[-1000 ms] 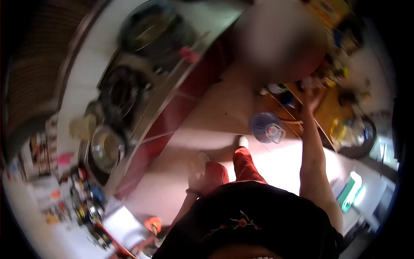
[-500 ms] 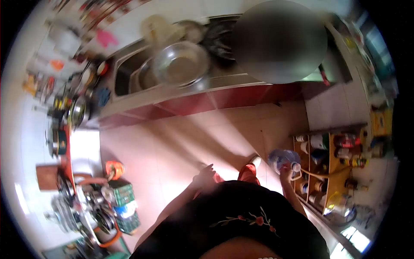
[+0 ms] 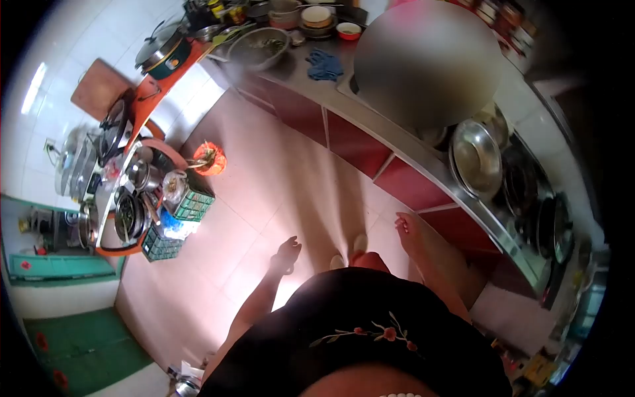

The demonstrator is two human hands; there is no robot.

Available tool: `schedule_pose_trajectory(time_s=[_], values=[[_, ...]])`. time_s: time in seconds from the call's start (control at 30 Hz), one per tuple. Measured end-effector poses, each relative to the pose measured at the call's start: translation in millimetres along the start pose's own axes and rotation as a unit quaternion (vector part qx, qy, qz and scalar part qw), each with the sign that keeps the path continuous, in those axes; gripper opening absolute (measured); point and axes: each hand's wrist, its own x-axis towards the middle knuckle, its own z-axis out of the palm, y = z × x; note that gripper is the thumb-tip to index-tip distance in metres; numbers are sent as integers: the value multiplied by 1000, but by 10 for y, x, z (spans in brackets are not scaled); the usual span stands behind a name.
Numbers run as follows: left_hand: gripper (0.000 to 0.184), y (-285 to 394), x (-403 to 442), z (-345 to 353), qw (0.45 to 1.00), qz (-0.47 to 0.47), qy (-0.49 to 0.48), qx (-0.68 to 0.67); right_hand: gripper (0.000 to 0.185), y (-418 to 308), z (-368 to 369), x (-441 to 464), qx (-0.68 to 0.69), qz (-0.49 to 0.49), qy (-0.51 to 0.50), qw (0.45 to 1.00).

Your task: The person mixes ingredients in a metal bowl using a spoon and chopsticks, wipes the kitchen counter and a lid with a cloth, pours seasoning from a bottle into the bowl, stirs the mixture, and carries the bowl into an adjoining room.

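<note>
Over the tiled floor, left of the feet, hangs my left hand point(image 3: 287, 253), holding nothing, its fingers somewhat apart and a band on the wrist. My right hand point(image 3: 406, 233) is in the air beside the red cabinet fronts point(image 3: 350, 141), its fingers loosely apart with nothing between them. Neither hand touches anything. On the counter point(image 3: 397, 126) beyond them are a large metal basin point(image 3: 476, 159), a blue cloth point(image 3: 324, 65) and a colander with greens point(image 3: 259, 49).
An orange bag point(image 3: 210, 159) stands on the floor at left, near green crates point(image 3: 193, 204). An orange-edged shelf point(image 3: 159, 86) carries a pot point(image 3: 163, 50). At lower left is a green door panel point(image 3: 92, 351). A blurred round patch hides part of the counter.
The view has swung left toward the shelf and crates. My right hand, earlier at a plastic jug by the wooden rack, is now away from it and empty. The jug is out of view.
</note>
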Motion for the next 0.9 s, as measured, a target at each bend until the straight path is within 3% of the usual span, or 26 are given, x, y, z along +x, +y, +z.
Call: schedule_pose_trajectory(time_s=[0.07, 0.2, 0.27, 0.33, 0.37, 0.4, 0.47, 0.5, 0.57, 0.67, 0.73, 0.87, 0.9], values=[[45, 189, -95, -251, 995, -63, -27, -68, 24, -184, 212, 393, 27, 10, -58, 998], [27, 264, 41, -428, 994, 65, -63, 61, 27, -225, 748, 1194, 23, -57, -93, 994], [32, 189, 341, -549, 907, 213, -116, 345, 29, -510, 912, 1589, 21, -67, -111, 991], [40, 64, 646, -694, 992, 65, -83, 64, 32, -714, 1112, 2082, 0, -98, -121, 988], [44, -81, 833, -706, 994, -4, -49, -97, 34, -829, 1199, 2316, -35, -107, -123, 986], [47, -519, 1246, -535, 958, -78, -16, -276, 39, -973, 1277, 2532, -40, -130, -116, 984], [57, -151, 1564, -1146, 974, -3, 47, -223, 49, -1303, 1472, 3038, -50, -188, -103, 975], [64, -138, 1940, -1310, 965, -67, 104, -231, 55, -1440, 1582, 3279, -64, -219, -111, 967], [67, 362, 2305, -1963, 928, -57, 160, -333, 67, -1732, 1815, 3834, -94, -286, -126, 945], [66, 723, 2977, -2658, 902, -6, 240, -359, 72, -2301, 2238, 4550, -131, -375, -128, 909], [66, 1222, 3188, -3256, 878, -1, 239, -416, 75, -2572, 2586, 4956, -186, -391, -131, 892], [64, 1279, 4180, -4042, 881, 83, 276, -376, 83, -2704, 3231, 5697, -301, -399, -147, 854], [64, 1350, 4345, -4242, 895, 105, 291, -321, 77, -2711, 3366, 5807, -310, -411, -122, 848]])
